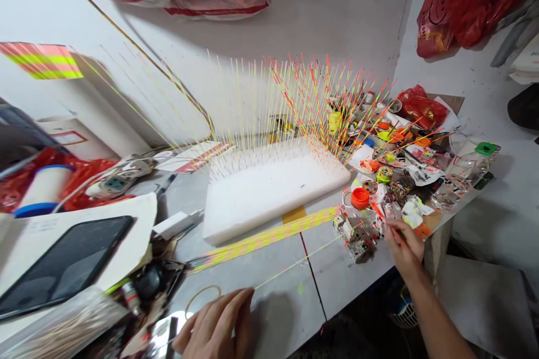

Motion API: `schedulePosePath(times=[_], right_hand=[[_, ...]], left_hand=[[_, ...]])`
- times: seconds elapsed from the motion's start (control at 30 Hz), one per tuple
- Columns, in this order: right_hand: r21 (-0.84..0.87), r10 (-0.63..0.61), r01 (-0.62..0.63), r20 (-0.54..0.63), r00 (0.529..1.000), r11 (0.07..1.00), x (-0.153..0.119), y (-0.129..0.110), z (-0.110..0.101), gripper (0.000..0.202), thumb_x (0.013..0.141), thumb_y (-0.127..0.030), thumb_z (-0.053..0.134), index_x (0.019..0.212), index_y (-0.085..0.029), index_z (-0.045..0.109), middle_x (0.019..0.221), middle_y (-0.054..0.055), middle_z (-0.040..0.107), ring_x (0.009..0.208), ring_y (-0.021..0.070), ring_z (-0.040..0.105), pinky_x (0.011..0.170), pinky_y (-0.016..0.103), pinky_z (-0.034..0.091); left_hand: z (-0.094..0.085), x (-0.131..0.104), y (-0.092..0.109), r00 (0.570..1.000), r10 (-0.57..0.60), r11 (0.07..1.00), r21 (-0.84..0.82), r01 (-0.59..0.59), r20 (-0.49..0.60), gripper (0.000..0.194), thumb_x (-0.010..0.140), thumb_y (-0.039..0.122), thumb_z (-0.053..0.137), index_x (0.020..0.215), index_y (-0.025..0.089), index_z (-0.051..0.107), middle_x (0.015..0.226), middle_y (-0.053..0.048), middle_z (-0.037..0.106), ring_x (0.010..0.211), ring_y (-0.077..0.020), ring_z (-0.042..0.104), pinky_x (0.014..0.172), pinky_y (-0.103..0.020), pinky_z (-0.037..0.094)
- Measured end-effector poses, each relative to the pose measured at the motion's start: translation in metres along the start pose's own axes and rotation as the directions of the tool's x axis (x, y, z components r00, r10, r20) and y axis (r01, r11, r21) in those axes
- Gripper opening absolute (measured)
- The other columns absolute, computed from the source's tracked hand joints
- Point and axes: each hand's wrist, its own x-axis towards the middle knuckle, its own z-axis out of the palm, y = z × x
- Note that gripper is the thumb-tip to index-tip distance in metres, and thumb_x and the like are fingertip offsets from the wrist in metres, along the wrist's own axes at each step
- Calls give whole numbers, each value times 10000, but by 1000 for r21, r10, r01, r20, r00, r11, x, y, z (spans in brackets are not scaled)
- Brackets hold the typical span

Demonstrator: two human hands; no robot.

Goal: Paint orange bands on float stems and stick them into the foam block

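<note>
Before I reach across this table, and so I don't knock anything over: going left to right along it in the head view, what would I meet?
Dark-screened phone → left hand → round orange-red container → right hand → clear bottle with a green cap.

Thin sticks (327, 90) in bright yellow and red bristle from a white block (269, 196) on the bench (330, 280) of a cramped painting workshop, where an orange pot (360, 198) and paint-smeared scraps (416, 212) crowd together below a bare white wall (332, 17).
</note>
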Motion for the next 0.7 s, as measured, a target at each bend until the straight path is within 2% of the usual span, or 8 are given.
schedulePosePath(times=[0.07, 0.13, 0.2, 0.27, 0.37, 0.43, 0.6, 0.7], right_hand=[[11, 123, -123, 31, 992, 992, 24, 8, 4, 271, 924, -456, 616, 917, -205, 718, 794, 59, 758, 661, 196, 723, 593, 279, 586], [33, 188, -192, 96, 978, 981, 49, 14, 11, 401, 923, -558, 578, 939, -189, 732, 747, 61, 753, 602, 199, 705, 552, 287, 572], [-49, 183, -178, 121, 976, 983, 69, 18, 20, 506, 911, -640, 541, 901, -179, 750, 715, 71, 748, 589, 211, 702, 548, 294, 557], [-146, 173, -153, 133, 976, 977, 83, 21, 29, 574, 899, -693, 515, 783, -182, 750, 673, 81, 736, 593, 223, 701, 558, 297, 538], [-228, 189, -150, 161, 969, 962, 93, 24, 39, 625, 849, -743, 547, 542, -209, 647, 550, 75, 675, 518, 213, 650, 536, 296, 482], [-269, 202, -149, 182, 962, 951, 95, 27, 41, 650, 815, -768, 571, 457, -225, 563, 494, 66, 631, 475, 198, 604, 526, 297, 443], [-424, 222, -119, 203, 954, 898, 96, 32, 34, 684, 838, -797, 498, 454, -233, 528, 491, 64, 609, 474, 185, 573, 536, 296, 388], [-445, 221, -119, 183, 958, 887, 98, 33, 24, 705, 844, -811, 469, 452, -229, 539, 473, 71, 599, 460, 189, 569, 523, 300, 382]], left_hand=[[0, 0, 1, 1000, 9, 1000, 0, -9, 8, 120, 940, 184, 539, 948, 208, 656, 812, -27, 699, 742, -162, 646, 786, -312, 424], [-1, 0, 1, 1000, 13, 1000, 4, -13, 12, 119, 941, 177, 540, 950, 201, 656, 813, -30, 696, 748, -162, 645, 788, -309, 427], [-2, 1, 2, 1000, 16, 1000, 0, -16, 10, 115, 943, 174, 543, 955, 194, 656, 819, -36, 693, 751, -161, 642, 782, -304, 432], [-3, 1, 2, 1000, 21, 1000, -5, -21, 14, 113, 942, 174, 546, 963, 191, 656, 829, -42, 695, 755, -162, 643, 782, -301, 438], [-5, 3, 4, 999, 17, 1000, -7, -17, 41, 115, 934, 164, 556, 968, 203, 658, 841, -34, 705, 770, -161, 653, 786, -301, 438], [-6, 4, 5, 999, -7, 1000, 1, 7, 41, 123, 927, 153, 565, 970, 219, 661, 842, -24, 709, 779, -161, 659, 792, -303, 436], [-7, 5, 8, 999, -14, 1000, -2, 15, 39, 108, 935, 157, 568, 958, 207, 661, 827, -30, 703, 762, -161, 649, 790, -307, 438], [-6, 4, 7, 999, -14, 1000, 8, 14, 31, 106, 948, 169, 560, 949, 199, 661, 813, -35, 699, 754, -166, 640, 797, -319, 425]])
